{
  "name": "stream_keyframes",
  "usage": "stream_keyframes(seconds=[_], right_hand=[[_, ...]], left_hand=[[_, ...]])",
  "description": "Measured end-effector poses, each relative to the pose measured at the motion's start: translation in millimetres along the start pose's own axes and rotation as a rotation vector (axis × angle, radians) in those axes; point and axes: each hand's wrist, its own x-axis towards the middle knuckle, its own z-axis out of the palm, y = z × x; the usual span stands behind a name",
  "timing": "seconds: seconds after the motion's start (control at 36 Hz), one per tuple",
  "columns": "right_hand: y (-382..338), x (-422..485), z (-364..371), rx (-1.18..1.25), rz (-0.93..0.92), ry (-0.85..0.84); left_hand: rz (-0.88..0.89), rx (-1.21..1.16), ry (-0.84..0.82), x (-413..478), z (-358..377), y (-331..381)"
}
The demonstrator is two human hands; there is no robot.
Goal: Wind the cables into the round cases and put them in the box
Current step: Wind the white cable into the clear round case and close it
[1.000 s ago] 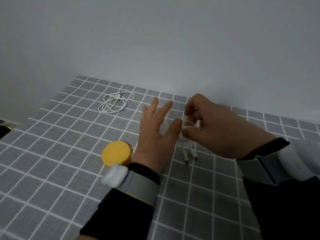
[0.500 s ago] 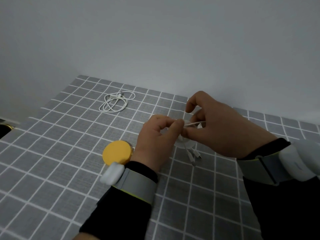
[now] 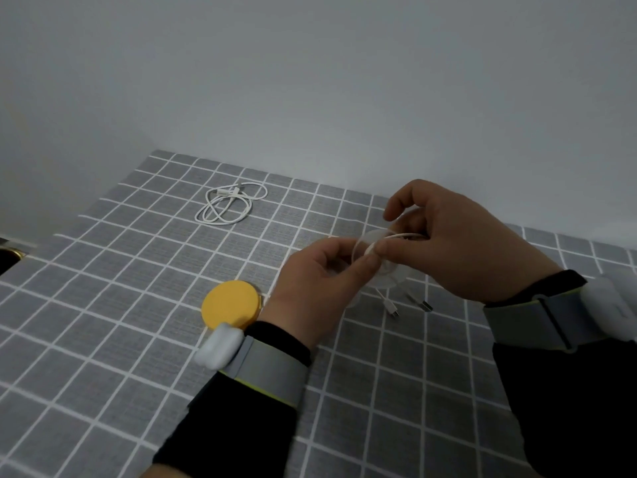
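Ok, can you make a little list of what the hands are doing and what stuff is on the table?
left hand: fingers hold the clear round case
right hand: pinches the white cable at the case
cable plugs: lie on the checked tablecloth below the case
yellow round case: flat on the cloth, beside the left wrist
coiled cable: loose loops, far side, nobody touching it
box: not in view

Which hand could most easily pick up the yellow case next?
Probably the left hand: the yellow round case lies beside its wrist; the right hand is farther off, pinching the white cable.
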Motion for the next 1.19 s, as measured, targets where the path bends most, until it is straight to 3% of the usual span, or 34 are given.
stream_keyframes(seconds=[0.33,0.5,0.56,0.83,1.08,1.19], right_hand=[[8.2,8.8,20.5,0.128,0.007,0.186],[4.0,13.8,45.2,0.442,0.093,0.153],[3.6,15.1,49.2,0.43,0.094,0.138],[6.6,12.9,41.5,0.412,0.067,0.11],[3.4,5.2,17.0,0.213,-0.073,0.004],[0.6,5.0,19.2,0.174,-0.111,0.017]], left_hand=[[-0.036,-0.133,0.221,7.0,-3.2,-2.2],[-0.07,-0.224,0.31,8.2,-4.2,-2.4],[-0.067,-0.221,0.323,8.7,-5.7,-3.3],[-0.08,-0.217,0.232,9.9,-7.4,-6.2],[-0.083,-0.294,0.084,2.8,-1.4,2.1],[-0.112,-0.328,0.095,2.7,-0.7,4.5]])
